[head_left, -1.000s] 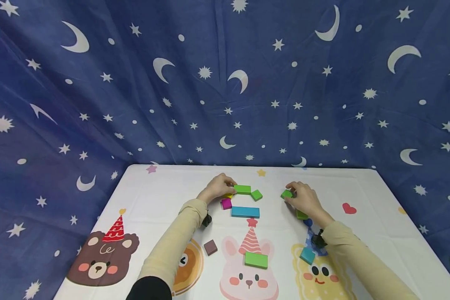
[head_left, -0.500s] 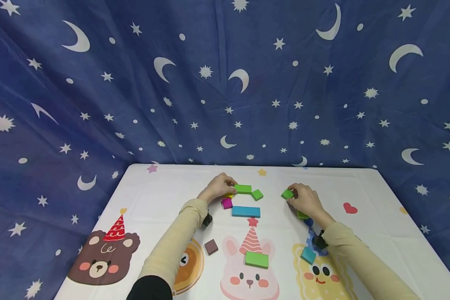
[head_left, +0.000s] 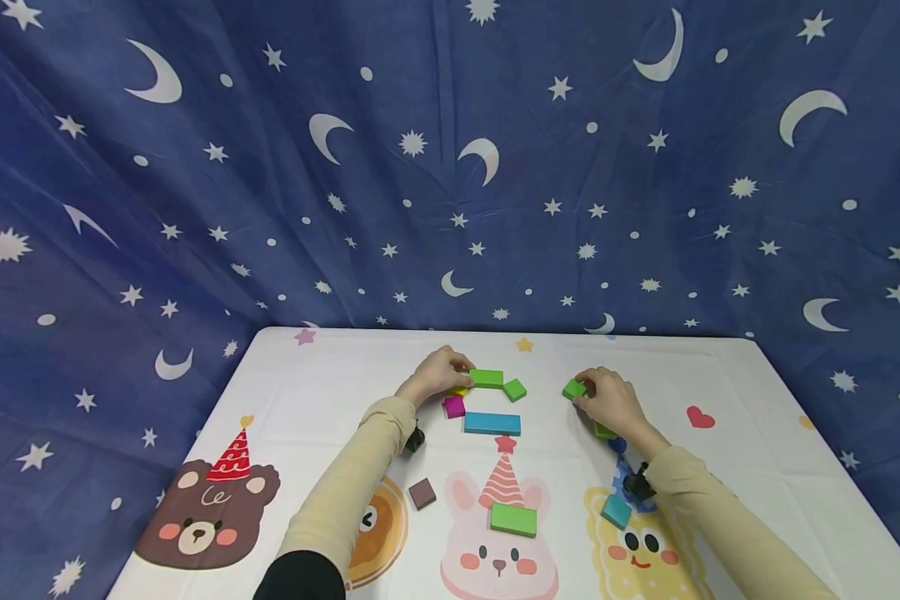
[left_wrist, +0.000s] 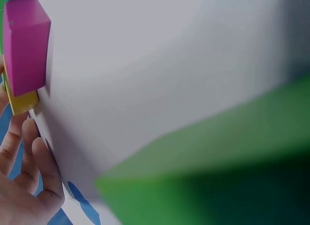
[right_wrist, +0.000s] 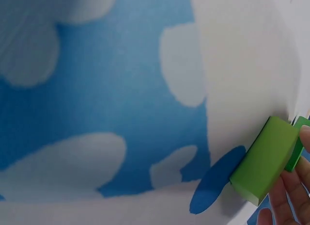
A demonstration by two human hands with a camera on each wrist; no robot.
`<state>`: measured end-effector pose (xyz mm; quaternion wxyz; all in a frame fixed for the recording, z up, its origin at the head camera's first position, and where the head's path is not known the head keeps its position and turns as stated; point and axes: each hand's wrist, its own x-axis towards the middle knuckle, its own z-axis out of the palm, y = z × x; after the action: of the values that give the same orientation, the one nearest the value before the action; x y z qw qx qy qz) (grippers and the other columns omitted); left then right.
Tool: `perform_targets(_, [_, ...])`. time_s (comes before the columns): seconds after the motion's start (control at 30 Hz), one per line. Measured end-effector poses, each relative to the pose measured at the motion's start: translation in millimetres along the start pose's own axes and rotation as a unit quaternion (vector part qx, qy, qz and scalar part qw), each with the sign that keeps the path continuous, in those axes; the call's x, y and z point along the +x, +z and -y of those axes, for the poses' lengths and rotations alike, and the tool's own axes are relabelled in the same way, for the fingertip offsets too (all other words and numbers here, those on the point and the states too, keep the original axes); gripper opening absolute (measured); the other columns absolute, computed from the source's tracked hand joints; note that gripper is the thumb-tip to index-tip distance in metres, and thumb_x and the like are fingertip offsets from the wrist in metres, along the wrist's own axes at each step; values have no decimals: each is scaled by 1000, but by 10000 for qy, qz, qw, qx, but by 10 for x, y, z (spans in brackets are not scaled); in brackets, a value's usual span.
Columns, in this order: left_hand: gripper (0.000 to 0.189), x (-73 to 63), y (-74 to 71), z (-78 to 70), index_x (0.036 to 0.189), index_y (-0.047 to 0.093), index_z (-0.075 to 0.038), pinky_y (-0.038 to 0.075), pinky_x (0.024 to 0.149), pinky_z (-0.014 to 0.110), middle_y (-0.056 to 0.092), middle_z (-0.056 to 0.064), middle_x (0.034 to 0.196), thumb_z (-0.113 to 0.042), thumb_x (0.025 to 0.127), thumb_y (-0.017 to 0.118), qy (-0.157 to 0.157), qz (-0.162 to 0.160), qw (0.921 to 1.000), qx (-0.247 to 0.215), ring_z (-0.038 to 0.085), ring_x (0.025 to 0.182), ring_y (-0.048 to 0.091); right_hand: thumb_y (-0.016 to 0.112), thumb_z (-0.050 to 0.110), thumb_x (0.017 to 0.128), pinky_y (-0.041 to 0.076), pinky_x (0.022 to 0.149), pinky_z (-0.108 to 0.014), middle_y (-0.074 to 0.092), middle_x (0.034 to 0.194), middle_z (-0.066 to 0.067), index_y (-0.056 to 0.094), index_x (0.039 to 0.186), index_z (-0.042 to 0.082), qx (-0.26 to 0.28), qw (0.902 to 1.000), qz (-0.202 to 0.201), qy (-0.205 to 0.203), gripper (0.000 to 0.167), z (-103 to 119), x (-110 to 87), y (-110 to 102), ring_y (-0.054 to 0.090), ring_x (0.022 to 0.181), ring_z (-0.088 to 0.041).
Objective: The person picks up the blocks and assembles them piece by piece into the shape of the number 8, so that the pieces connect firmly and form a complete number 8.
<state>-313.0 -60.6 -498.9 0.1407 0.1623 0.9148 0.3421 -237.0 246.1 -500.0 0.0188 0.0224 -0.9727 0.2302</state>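
Note:
My left hand (head_left: 438, 372) pinches the left end of a long green block (head_left: 487, 379) at the table's back. Under that hand a yellow block (left_wrist: 23, 103) shows partly, against a magenta block (head_left: 454, 407). A small green block (head_left: 515, 389) sits turned at the long block's right end. In front lies a long blue block (head_left: 492, 423). Towards the right, my right hand (head_left: 611, 402) holds another small green block (head_left: 573, 389) between thumb and fingers. Beside that hand, partly covered, stands a larger green block (right_wrist: 266, 159); the held block (right_wrist: 298, 142) shows behind it.
Nearer the front lie a brown block (head_left: 422, 494), a green block (head_left: 513, 520) and a teal block (head_left: 616, 511). The white tablecloth (head_left: 330, 392) bears printed animals. A blue star-patterned curtain (head_left: 390, 275) hangs behind. A blurred green shape (left_wrist: 208, 186) fills the left wrist view's lower right.
My right hand has shifted very slightly with the small green block still in its fingers. The left hand keeps its place, and the other blocks have not visibly moved.

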Motion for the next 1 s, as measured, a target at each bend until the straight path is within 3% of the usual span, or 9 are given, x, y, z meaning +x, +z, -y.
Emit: perform_targets(1.0, [29, -20, -17, -24, 110, 72, -11, 42, 82, 30, 58, 9, 103, -20, 82, 73, 5, -16, 10000, 15, 19, 91, 52, 73, 13, 78, 41, 84, -46, 65, 99, -11, 66, 113, 4, 212, 9996, 33, -189, 37, 278, -99, 95, 58, 91, -26])
